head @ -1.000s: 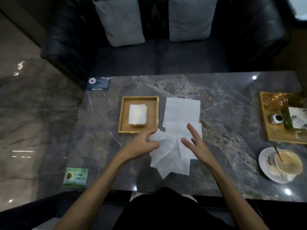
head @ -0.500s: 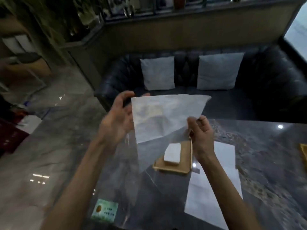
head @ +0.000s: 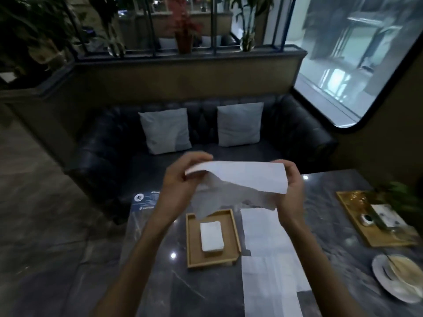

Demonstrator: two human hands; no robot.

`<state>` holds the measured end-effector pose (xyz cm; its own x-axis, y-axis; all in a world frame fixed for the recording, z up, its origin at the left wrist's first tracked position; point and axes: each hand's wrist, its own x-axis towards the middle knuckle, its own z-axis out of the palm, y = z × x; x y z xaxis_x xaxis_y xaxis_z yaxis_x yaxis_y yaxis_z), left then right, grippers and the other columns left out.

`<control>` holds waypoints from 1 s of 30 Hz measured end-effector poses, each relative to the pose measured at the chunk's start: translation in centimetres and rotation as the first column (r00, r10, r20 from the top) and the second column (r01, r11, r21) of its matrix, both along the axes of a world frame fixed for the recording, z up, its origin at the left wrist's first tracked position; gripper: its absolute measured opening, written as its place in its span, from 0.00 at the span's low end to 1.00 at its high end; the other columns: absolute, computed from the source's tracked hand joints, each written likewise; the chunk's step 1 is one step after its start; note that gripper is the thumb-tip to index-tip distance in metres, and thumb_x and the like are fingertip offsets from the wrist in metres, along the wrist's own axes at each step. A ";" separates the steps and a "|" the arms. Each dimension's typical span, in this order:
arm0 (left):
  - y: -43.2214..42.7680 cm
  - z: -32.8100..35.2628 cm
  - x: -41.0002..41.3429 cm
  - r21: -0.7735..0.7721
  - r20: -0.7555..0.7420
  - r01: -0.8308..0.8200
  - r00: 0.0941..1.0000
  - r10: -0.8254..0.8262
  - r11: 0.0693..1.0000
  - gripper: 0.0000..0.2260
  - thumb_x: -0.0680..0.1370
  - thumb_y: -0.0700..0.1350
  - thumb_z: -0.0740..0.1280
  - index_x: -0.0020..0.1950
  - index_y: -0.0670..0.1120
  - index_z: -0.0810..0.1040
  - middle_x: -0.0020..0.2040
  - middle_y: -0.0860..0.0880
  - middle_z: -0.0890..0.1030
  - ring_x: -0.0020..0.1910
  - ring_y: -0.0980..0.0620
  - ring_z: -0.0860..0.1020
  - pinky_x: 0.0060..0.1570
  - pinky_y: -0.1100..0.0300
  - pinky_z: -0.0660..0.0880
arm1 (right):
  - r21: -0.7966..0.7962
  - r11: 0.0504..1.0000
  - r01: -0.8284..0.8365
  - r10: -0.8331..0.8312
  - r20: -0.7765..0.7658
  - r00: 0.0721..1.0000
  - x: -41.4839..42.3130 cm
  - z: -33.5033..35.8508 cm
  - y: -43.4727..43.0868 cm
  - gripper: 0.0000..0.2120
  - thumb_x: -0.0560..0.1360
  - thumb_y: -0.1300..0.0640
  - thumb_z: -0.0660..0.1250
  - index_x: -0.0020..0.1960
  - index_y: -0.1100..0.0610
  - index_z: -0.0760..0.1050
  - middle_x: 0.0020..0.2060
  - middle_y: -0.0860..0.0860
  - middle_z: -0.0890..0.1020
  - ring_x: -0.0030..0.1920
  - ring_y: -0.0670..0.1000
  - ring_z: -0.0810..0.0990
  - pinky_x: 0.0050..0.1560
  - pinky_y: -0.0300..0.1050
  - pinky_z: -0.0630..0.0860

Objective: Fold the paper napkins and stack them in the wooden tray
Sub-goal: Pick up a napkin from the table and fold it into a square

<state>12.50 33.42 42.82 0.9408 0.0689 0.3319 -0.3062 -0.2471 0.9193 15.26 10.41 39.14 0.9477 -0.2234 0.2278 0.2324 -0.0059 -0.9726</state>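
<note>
A white paper napkin [head: 242, 179] is held up in the air above the table, its upper half bent over toward me. My left hand [head: 180, 179] pinches its left edge and my right hand [head: 291, 186] grips its right edge. Below them stands the wooden tray [head: 191, 243] with a small stack of folded napkins [head: 211, 235] in it. Flat unfolded napkins [head: 267, 252] lie on the dark marble table [head: 160, 282] just right of the tray.
At the right stand a second wooden tray [head: 350, 207] with small items and a saucer with a cup [head: 398, 275]. A blue card [head: 146, 200] lies at the far left corner. Behind the table is a dark sofa [head: 109, 152] with two grey cushions.
I picked a napkin up off the table and raised it. Its top half has now come over toward me, and my hands sit level at its two sides. The camera has tilted upward.
</note>
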 end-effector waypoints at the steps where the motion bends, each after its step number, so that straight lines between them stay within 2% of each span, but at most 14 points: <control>1: -0.7 0.4 1.0 -0.116 -0.068 0.029 0.997 -0.038 0.993 0.06 0.79 0.40 0.67 0.55 0.45 0.81 0.50 0.51 0.83 0.50 0.58 0.81 0.49 0.63 0.77 | -0.001 1.000 0.004 -0.004 -0.020 1.000 0.3 0.3 -0.2 0.10 0.74 0.68 0.68 0.55 0.62 0.74 0.45 0.48 0.81 0.40 0.35 0.81 0.38 0.29 0.76; 3: -2.0 -0.2 2.0 -0.357 -0.258 -0.073 0.966 -0.024 0.931 0.11 0.81 0.52 0.64 0.54 0.47 0.82 0.48 0.45 0.81 0.51 0.44 0.80 0.46 0.52 0.76 | 0.028 0.999 0.037 -0.035 -0.086 0.996 0.9 0.6 -0.4 0.09 0.77 0.70 0.66 0.55 0.61 0.74 0.43 0.48 0.82 0.37 0.35 0.81 0.34 0.30 0.76; 5: -2.6 -2.3 1.0 -0.275 -0.379 -0.340 0.898 0.223 0.899 0.16 0.81 0.54 0.64 0.58 0.43 0.81 0.46 0.42 0.82 0.47 0.41 0.82 0.46 0.50 0.76 | 0.031 0.997 0.074 -0.069 -0.131 0.989 1.2 0.2 -0.4 0.06 0.79 0.67 0.64 0.55 0.60 0.75 0.42 0.47 0.83 0.35 0.35 0.82 0.32 0.31 0.75; 7: -3.0 -2.6 0.5 -0.357 -0.456 -0.137 0.889 -0.044 0.924 0.20 0.78 0.52 0.68 0.66 0.44 0.74 0.53 0.43 0.84 0.50 0.45 0.85 0.48 0.49 0.81 | 0.010 0.997 0.081 -0.079 -0.159 0.984 1.1 0.0 -0.6 0.05 0.80 0.64 0.64 0.56 0.60 0.75 0.43 0.48 0.83 0.38 0.40 0.83 0.33 0.34 0.76; 8: -2.5 -2.4 0.1 -0.391 -0.419 0.034 0.883 -0.211 0.920 0.20 0.76 0.49 0.71 0.66 0.47 0.73 0.56 0.43 0.83 0.53 0.45 0.84 0.49 0.48 0.81 | -0.005 0.997 0.073 -0.073 -0.170 0.983 1.1 0.1 -0.6 0.06 0.80 0.63 0.64 0.57 0.60 0.74 0.43 0.48 0.83 0.40 0.43 0.83 0.34 0.35 0.76; 9: -1.6 -2.2 0.3 -0.355 -0.337 0.085 0.917 -0.212 0.931 0.19 0.75 0.45 0.72 0.65 0.49 0.73 0.58 0.44 0.83 0.55 0.44 0.83 0.51 0.49 0.82 | -0.013 0.998 0.055 -0.057 -0.174 0.983 1.2 0.2 -0.7 0.07 0.80 0.62 0.65 0.58 0.59 0.73 0.43 0.49 0.83 0.40 0.45 0.82 0.34 0.36 0.75; 12: -0.7 -0.6 1.9 -0.148 -0.169 -0.039 0.986 0.013 0.988 0.22 0.77 0.39 0.71 0.68 0.48 0.69 0.58 0.45 0.81 0.56 0.47 0.82 0.53 0.51 0.82 | -0.013 1.000 -0.006 0.004 -0.130 0.992 2.3 1.7 -0.7 0.13 0.79 0.63 0.66 0.60 0.53 0.68 0.35 0.49 0.82 0.32 0.42 0.80 0.30 0.37 0.73; 14: -1.2 1.8 2.7 -0.111 -0.093 -0.037 0.995 0.027 0.993 0.25 0.77 0.39 0.71 0.71 0.49 0.65 0.60 0.46 0.80 0.55 0.50 0.82 0.53 0.50 0.82 | 0.001 0.999 -0.039 0.039 -0.069 0.997 3.4 3.2 -0.6 0.14 0.80 0.62 0.65 0.62 0.52 0.65 0.31 0.48 0.80 0.26 0.41 0.77 0.25 0.35 0.71; 17: -0.2 4.5 3.8 -0.076 0.067 -0.065 0.995 0.070 0.995 0.30 0.78 0.38 0.70 0.73 0.55 0.60 0.67 0.53 0.74 0.59 0.56 0.80 0.56 0.56 0.80 | 0.042 0.998 -0.055 0.054 0.017 0.998 5.4 6.0 -0.4 0.10 0.81 0.57 0.64 0.60 0.52 0.66 0.35 0.49 0.79 0.27 0.37 0.77 0.25 0.31 0.71; 19: -0.1 6.4 4.5 -0.035 0.144 -0.079 0.986 0.083 0.996 0.32 0.79 0.39 0.69 0.75 0.57 0.57 0.70 0.49 0.72 0.58 0.51 0.81 0.55 0.54 0.81 | 0.033 0.997 -0.070 0.068 0.067 0.995 6.8 7.4 -0.2 0.07 0.82 0.56 0.64 0.58 0.52 0.67 0.40 0.50 0.78 0.30 0.37 0.77 0.28 0.32 0.72; 22: -0.3 8.5 5.6 0.018 0.186 -0.159 0.971 0.153 0.987 0.27 0.79 0.43 0.69 0.71 0.58 0.59 0.50 0.37 0.80 0.40 0.42 0.82 0.39 0.48 0.80 | 0.029 0.990 -0.141 0.137 0.113 0.984 8.6 9.4 0.0 0.04 0.82 0.57 0.64 0.53 0.55 0.68 0.34 0.45 0.79 0.30 0.39 0.77 0.31 0.40 0.72; 24: -0.9 10.0 6.2 -0.031 0.227 -0.185 0.956 0.187 0.982 0.20 0.80 0.41 0.67 0.65 0.51 0.60 0.38 0.45 0.78 0.32 0.55 0.79 0.33 0.61 0.75 | 0.056 0.978 -0.203 0.190 0.180 0.965 9.8 11.0 -0.2 0.07 0.81 0.63 0.64 0.48 0.54 0.68 0.32 0.45 0.80 0.31 0.43 0.77 0.32 0.43 0.72; 27: -1.5 11.3 7.7 -0.127 0.230 -0.229 0.940 0.253 0.965 0.16 0.80 0.41 0.67 0.57 0.50 0.60 0.45 0.46 0.78 0.36 0.58 0.80 0.35 0.64 0.77 | 0.097 0.969 -0.227 0.198 0.245 0.949 11.9 13.1 -0.2 0.13 0.79 0.69 0.65 0.44 0.53 0.67 0.36 0.49 0.80 0.35 0.45 0.77 0.33 0.40 0.74; 30: -2.0 10.7 10.0 -0.194 0.041 -0.322 0.941 0.335 0.927 0.15 0.79 0.43 0.69 0.55 0.50 0.62 0.52 0.43 0.80 0.45 0.50 0.82 0.43 0.54 0.81 | 0.104 0.967 -0.232 0.229 0.034 0.973 14.9 13.8 0.1 0.04 0.78 0.63 0.68 0.53 0.58 0.75 0.45 0.52 0.82 0.41 0.46 0.79 0.39 0.39 0.76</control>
